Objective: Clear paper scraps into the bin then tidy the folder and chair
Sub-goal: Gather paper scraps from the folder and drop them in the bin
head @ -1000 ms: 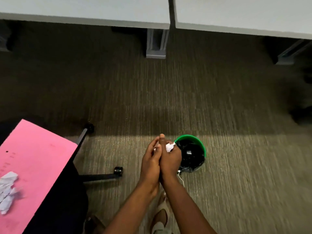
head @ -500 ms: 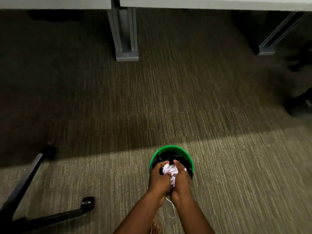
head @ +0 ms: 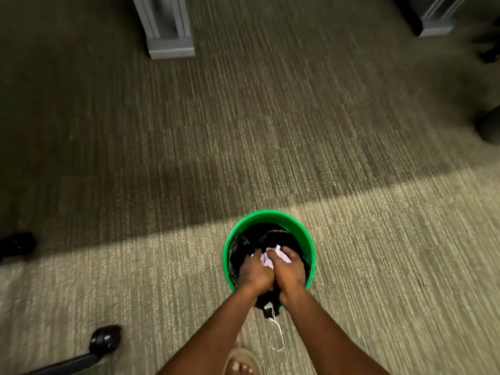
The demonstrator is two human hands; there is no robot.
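A round green bin (head: 270, 216) with a black liner stands on the carpet just in front of me. Both my hands are inside its mouth, pressed side by side. My left hand (head: 253, 272) and my right hand (head: 289, 269) together clasp a bunch of white paper scraps (head: 273, 257), which peeks out between the fingers. The pink folder and the chair seat are out of view; only a black chair leg with a caster (head: 104, 341) shows at the bottom left.
A grey desk leg (head: 165, 28) stands on the carpet at the top, another desk foot (head: 435, 21) at the top right. A dark object (head: 489, 125) sits at the right edge, a second caster (head: 17, 243) at the left edge. My sandalled foot (head: 242, 362) is below the bin.
I have stepped toward the bin and lowered both hands, with the scraps, from above and beside the bin into its opening. The pink folder has left the view.
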